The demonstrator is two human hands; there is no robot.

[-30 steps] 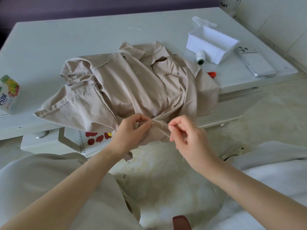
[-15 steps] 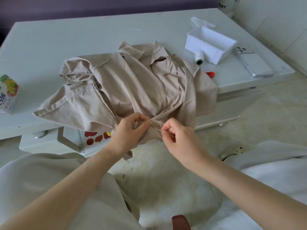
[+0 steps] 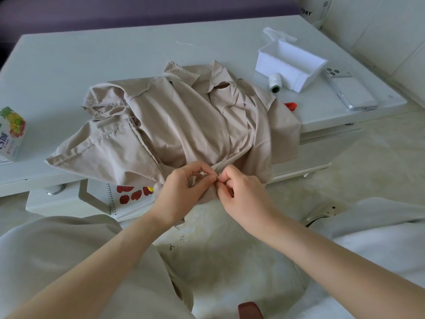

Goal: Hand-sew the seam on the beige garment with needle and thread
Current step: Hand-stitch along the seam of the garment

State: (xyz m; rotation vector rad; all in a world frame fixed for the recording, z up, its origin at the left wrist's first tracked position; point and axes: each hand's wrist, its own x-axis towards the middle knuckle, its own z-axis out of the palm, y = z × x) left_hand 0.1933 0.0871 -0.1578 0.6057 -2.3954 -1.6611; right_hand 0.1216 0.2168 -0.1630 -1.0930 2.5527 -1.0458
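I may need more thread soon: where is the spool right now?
In the head view the thread spool lies on the table, right of centre, just beside the white box and right of the beige garment.

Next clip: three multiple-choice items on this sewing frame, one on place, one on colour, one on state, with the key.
1. The thread spool lies: A) beside the white box; B) on the phone; C) on the floor.
2. The small object peeking from under the garment is: A) blue; B) red; C) black.
3. The left hand: A) lies flat on the table; B) holds the phone; C) pinches the garment's edge.
Key: A, the spool sits by the box's near wall; B, red shows at the cloth's edge; C, it grips the fabric at the seam.
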